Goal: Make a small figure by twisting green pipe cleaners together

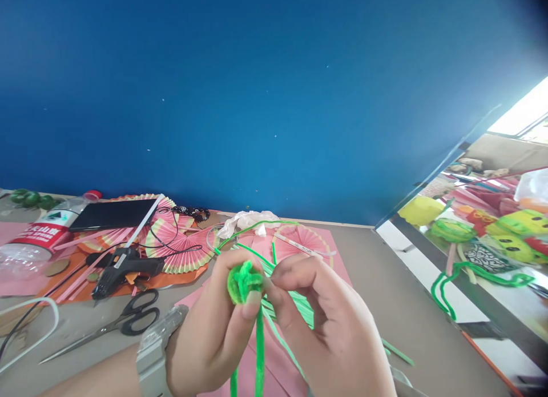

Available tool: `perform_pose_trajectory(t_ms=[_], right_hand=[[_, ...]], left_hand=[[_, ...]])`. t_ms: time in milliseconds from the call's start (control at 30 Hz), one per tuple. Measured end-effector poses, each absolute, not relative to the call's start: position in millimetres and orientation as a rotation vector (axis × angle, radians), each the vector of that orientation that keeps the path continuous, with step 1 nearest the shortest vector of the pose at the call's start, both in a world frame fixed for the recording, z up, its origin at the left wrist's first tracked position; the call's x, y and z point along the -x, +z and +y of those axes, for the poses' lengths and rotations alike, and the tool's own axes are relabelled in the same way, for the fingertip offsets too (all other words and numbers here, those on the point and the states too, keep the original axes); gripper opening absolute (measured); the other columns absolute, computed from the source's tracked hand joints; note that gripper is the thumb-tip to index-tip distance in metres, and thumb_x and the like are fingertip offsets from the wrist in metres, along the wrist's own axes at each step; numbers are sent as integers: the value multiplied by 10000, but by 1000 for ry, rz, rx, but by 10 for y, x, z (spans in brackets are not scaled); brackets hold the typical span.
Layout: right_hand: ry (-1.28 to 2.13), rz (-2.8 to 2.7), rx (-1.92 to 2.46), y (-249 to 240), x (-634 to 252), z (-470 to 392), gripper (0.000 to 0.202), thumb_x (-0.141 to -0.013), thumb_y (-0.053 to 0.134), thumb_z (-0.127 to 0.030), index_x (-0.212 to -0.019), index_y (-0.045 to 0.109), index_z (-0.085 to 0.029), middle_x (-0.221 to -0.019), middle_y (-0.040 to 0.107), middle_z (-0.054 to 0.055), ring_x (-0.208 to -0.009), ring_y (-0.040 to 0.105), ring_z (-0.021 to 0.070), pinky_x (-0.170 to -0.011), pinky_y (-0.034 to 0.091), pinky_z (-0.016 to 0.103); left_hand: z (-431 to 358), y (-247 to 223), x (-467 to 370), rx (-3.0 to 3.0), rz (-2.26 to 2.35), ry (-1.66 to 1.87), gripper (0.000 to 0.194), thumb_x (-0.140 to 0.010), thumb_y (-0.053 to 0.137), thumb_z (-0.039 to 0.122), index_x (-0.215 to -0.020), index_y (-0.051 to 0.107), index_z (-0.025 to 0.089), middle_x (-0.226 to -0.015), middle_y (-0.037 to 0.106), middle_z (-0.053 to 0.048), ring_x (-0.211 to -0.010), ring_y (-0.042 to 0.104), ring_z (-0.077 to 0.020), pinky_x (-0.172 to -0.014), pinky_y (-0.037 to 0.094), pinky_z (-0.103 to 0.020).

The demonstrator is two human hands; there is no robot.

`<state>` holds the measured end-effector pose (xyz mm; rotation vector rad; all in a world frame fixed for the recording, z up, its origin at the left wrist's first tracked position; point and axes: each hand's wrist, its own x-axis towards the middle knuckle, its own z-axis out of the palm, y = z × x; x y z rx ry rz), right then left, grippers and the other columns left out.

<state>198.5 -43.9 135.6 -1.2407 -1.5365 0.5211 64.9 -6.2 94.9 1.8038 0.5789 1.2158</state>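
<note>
A bright green fuzzy pipe cleaner [245, 281], bent into a small looped knot, is pinched between the thumb and curled fingers of my left hand [214, 323]. Two of its strands hang down below that hand. My right hand [327, 323] has its thumb and index fingertip pressed together at the knot's right edge, on a bit of the pipe cleaner that the fingertips mostly cover. Behind both hands, a bundle of green pipe cleaners [303, 308] lies on pink paper [274, 365], partly hidden by my right hand.
At left are scissors [113, 324], a black glue gun [128, 267], a plastic bottle [40, 237], a black tablet-like panel [112, 214] and folded paper fans [182, 251]. A white marker [297, 245] lies behind my hands. Colourful plush-like items [514, 237] sit at right. A blue wall [274, 100] rises behind.
</note>
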Motion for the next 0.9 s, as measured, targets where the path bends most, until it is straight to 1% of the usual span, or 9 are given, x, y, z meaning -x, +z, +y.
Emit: perform_pose_trajectory(t_ms=[167,267,367,467,533,633,700,800,900], right_hand=[[569,-1505,1144,1344,-1906,-468,166,-822,464,-84,-778,554,-217,-767,608,8,-708,606,136,-640,510,239],[629,-1509,1071,1358,-1894,-473,148,-795,525,-97,-868,569,-218,-827,633,7,-789,622,144,-690,521,235],[658,-1545,1083,1363,-1902,-465,278,-706,595,-64,-924,551,-231,-862,639,-17,-812,620,138,-727,519,235],[592,-1598,1153,1365,-1923,-463,377,-667,549,-27,-975,525,-243,-903,626,-17,-843,606,143,-760,507,251],[576,-1636,1206,1372,-1943,-466,404,-659,515,-16,-998,512,-235,-928,619,-6,-868,598,153,-791,495,266],[565,-1689,1272,1383,-1968,-467,411,-648,499,-1,-994,506,-223,-930,615,-7,-872,592,153,-819,478,266],[500,-1715,1290,1381,-1977,-464,389,-655,510,-12,-984,506,-219,-915,609,-9,-851,587,146,-786,477,248],[316,-1756,1292,1359,-1981,-462,339,-679,519,-39,-967,500,-217,-888,606,-7,-802,578,142,-721,469,241],[121,-1792,1295,1331,-1994,-467,290,-712,511,-49,-949,490,-216,-868,609,-12,-777,570,140,-723,456,252]], left_hand=[[-73,898,-667,-1753,602,1369,198,-934,352,316,-1114,430,286,-782,457,4,-668,444,-149,-657,377,-271],[-70,875,-650,-1690,559,1380,226,-931,368,330,-1152,413,320,-846,473,2,-721,461,-150,-689,392,-266],[-55,876,-617,-1659,537,1331,247,-922,402,322,-1166,403,362,-910,470,2,-790,471,-154,-729,398,-268],[-46,902,-602,-1648,551,1237,257,-925,403,300,-1167,394,388,-900,467,8,-792,467,-147,-736,398,-260],[-50,910,-615,-1610,537,1227,254,-930,389,304,-1173,398,377,-889,471,6,-783,464,-147,-736,395,-258],[-69,894,-649,-1542,521,1225,256,-936,356,329,-1188,398,326,-905,479,-10,-790,463,-159,-747,387,-274],[-81,882,-663,-1536,529,1213,262,-942,329,342,-1196,382,307,-909,474,-14,-809,460,-166,-768,379,-283],[-87,883,-660,-1638,560,1173,257,-949,313,323,-1202,353,341,-978,448,-7,-888,449,-164,-828,361,-277],[-88,889,-649,-1745,597,1161,261,-951,314,311,-1207,325,359,-989,433,0,-881,444,-152,-794,371,-249]])
